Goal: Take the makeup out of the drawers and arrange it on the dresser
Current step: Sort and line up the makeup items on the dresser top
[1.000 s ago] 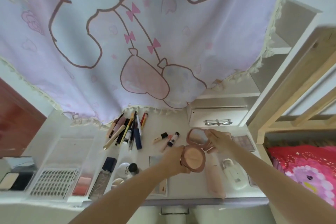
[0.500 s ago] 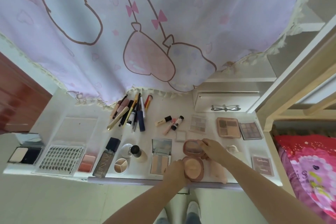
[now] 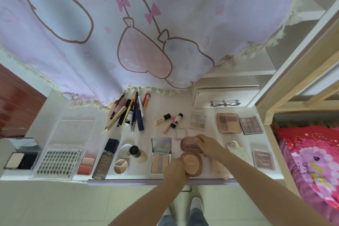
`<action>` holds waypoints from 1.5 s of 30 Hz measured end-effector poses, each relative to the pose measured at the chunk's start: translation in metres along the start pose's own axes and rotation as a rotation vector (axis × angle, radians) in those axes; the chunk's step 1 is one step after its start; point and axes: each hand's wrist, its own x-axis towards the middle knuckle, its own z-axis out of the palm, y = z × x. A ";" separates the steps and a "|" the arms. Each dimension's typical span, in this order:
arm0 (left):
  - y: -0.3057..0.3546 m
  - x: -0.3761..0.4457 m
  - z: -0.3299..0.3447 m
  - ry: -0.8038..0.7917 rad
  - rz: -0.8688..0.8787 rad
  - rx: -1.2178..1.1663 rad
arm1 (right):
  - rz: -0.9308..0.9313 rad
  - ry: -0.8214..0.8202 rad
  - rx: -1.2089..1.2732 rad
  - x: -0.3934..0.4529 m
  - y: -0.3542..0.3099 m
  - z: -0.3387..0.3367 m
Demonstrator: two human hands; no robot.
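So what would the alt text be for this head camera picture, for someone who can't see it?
Seen from above, a person's left hand and right hand hold an open round pink compact at the front of a white dresser covered in makeup: pencils, palettes, bottles. A pink cartoon curtain hangs behind.

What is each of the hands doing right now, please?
Left hand: holds the base of the open pink compact.
Right hand: holds the compact's raised lid.
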 end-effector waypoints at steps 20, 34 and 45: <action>-0.010 -0.025 -0.029 0.192 0.214 0.082 | 0.260 0.219 -0.192 -0.014 0.029 -0.006; 0.034 -0.031 -0.122 0.599 0.504 0.013 | -0.096 0.231 0.755 -0.081 -0.060 -0.093; 0.028 -0.038 -0.227 1.168 0.895 0.242 | -0.295 0.234 0.619 -0.118 -0.141 -0.143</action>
